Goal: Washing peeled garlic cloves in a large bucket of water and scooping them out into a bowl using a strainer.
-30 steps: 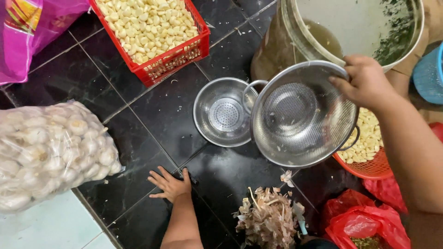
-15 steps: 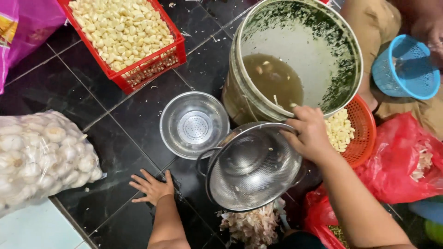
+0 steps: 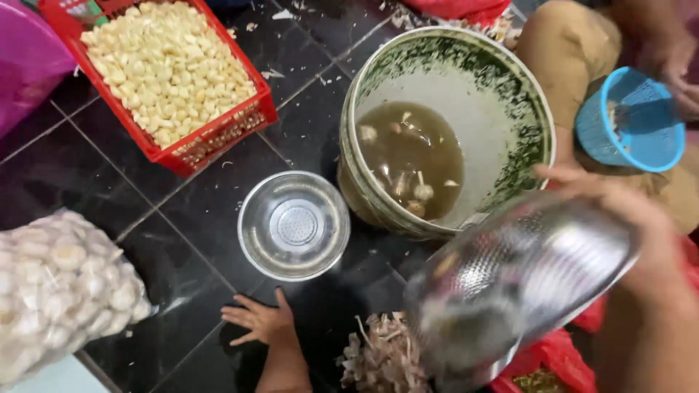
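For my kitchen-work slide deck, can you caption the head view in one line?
Right hand tilts a steel colander beside a bucket of murky liquid; left hand rests flat on the dark tiled floor.

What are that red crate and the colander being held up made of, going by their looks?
The red crate looks like moulded plastic: a uniform matte red with lattice walls. The colander, held in the right hand, looks like polished metal, probably steel: it is silvery and mirror-bright with fine perforations, though it is motion-blurred.

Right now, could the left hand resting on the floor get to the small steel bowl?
Probably yes: the left hand lies flat on the dark tiles just below the small steel bowl, with only bare floor between them.
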